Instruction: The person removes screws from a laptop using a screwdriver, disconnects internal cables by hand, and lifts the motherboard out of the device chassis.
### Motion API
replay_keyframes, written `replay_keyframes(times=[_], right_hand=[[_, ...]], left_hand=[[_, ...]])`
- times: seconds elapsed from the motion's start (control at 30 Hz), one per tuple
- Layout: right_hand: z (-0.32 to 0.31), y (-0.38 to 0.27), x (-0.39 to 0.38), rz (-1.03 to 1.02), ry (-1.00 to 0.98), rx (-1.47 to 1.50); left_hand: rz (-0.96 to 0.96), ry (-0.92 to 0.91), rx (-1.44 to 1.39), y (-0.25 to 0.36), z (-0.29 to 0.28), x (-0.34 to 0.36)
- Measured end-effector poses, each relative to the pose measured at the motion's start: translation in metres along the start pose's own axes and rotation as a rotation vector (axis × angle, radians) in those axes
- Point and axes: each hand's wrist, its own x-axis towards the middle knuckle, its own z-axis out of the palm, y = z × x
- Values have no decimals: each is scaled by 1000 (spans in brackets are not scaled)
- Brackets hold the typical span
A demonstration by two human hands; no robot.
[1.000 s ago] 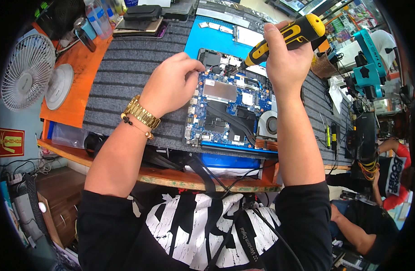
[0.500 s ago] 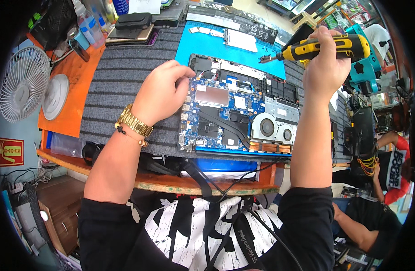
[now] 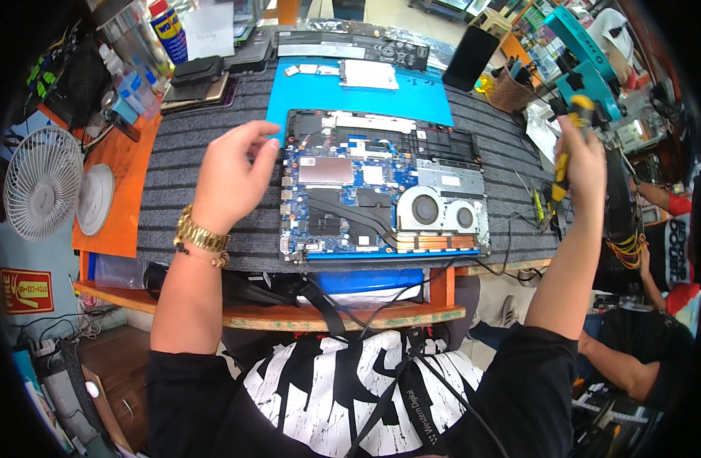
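Observation:
An opened laptop base lies in front of me, its blue circuit board, copper heat pipes and two silver fans uncovered. My left hand hovers just off its far left corner, fingers apart and holding nothing. Away to the right of the laptop, my right hand is closed round a yellow and black screwdriver. The tool points steeply down beside other tools on the table, and its tip is hard to make out. Several small dark bits lie on the blue mat.
A black laptop battery and a white rectangular part lie beyond the laptop. Stacked phones and a white fan stand left. A wicker basket and dark upright panel are at right; cables cross the front edge.
My right hand has swung right and down with the screwdriver, from over the mat to the table's right side. My left hand has drawn back from the laptop corner and its fingers have spread.

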Motion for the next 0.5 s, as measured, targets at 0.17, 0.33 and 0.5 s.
replay_keyframes(times=[0.17,0.33,0.5], right_hand=[[25,73,-12,33,-321,-607],[39,102,-14,14,-283,-667],[49,102,-29,-236,-51,-893]], left_hand=[[-42,114,-165,18,-18,-31],[-91,130,-170,34,-14,-104],[3,245,70,33,-30,-181]])
